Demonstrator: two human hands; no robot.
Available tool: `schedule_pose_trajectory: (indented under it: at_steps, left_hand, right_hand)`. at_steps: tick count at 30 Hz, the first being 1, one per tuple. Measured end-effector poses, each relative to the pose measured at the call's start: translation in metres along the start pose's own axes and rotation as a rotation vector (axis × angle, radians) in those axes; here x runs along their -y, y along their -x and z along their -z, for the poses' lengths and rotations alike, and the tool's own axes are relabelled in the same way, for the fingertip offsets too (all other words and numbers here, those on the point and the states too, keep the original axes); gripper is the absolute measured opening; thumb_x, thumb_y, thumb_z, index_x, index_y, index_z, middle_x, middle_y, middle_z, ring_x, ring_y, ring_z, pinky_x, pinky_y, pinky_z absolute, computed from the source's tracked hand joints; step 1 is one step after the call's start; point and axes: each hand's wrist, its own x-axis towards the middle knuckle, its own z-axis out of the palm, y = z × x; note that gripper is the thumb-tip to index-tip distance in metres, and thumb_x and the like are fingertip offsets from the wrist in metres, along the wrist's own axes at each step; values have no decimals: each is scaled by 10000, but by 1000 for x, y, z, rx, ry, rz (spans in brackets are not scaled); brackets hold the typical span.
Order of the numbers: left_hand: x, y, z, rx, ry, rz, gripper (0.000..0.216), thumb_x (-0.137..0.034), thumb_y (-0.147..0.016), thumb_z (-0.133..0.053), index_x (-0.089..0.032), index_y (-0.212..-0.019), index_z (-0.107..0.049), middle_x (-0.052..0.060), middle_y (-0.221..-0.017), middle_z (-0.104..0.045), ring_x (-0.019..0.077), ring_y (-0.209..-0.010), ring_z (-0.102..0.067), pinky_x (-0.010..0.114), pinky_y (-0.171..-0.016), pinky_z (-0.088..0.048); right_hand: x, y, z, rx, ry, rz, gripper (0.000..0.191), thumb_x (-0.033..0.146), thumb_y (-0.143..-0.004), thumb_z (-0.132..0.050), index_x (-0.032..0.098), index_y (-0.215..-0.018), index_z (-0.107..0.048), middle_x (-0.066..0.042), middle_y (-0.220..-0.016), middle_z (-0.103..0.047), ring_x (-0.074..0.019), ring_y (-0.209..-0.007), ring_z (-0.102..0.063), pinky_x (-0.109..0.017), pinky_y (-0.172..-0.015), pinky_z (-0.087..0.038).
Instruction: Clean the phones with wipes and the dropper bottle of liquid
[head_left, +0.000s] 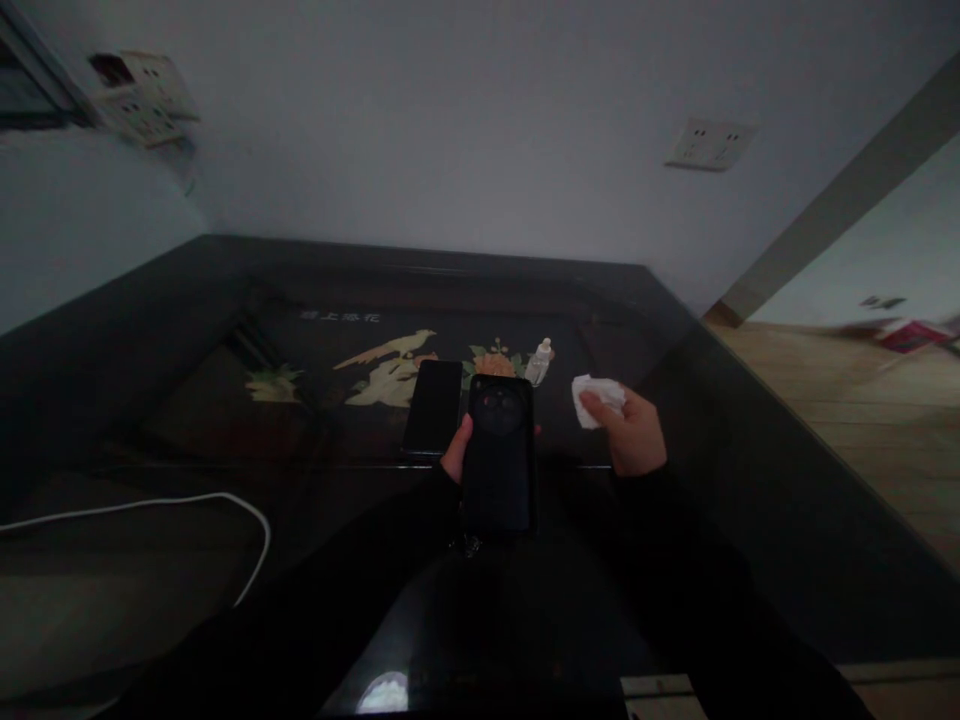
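My left hand (pixel 456 452) is wrapped round a dark smartphone (pixel 498 470), whose back with its round camera ring faces me. A small charm hangs near the phone's lower corner. To the right, my right hand (pixel 634 434) pinches a folded white tissue (pixel 597 400), held apart from the phone. A second phone (pixel 435 408) lies on the table just left of the held one, its black face up. Between the held phone and the tissue, slightly farther back, stands a small clear bottle (pixel 538 362) with a pale cap.
The glossy black table (pixel 600 300) bears a bird and flower picture and backs onto a wall. A white cable (pixel 187 498) runs across the left side. Wall sockets (pixel 711 145) are at the right, more at the upper left. Wooden floor (pixel 825 400) lies beyond the right edge.
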Motion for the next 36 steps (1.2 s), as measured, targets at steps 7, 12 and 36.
schedule_pose_trajectory:
  at_steps: [7, 12, 36]
  left_hand:
    - [3, -7, 3, -198, -108, -372, 706, -287, -737, -605, -276, -1364, -280, 45, -1370, -424, 233, -1268, -367, 403, -1070, -223]
    - [4, -9, 1, -241, -71, -396, 660, -212, -754, -571, -317, -1348, -304, 18, -1364, -431, 224, -1244, -402, 422, -1049, -259]
    - [-1, 11, -12, -229, 86, 11, 354, -380, -795, -432, -119, -926, -632, 91, -802, -676, 213, -744, -626, 370, -767, -455]
  right_hand:
    - [-19, 17, -10, 166, 16, -157, 373, 453, -601, -697, 132, -787, -659, -7, -555, -621, -108, -375, -471, -220, -337, -357]
    - [-11, 29, -19, 185, -31, -152, 356, 469, -606, -689, 140, -735, -646, 11, -499, -574, -99, -370, -444, -209, -329, -338]
    - [27, 62, -36, 276, -85, 237, 144, 311, -773, -599, 193, -834, -655, -69, -934, -650, -177, -780, -608, -295, -662, -493]
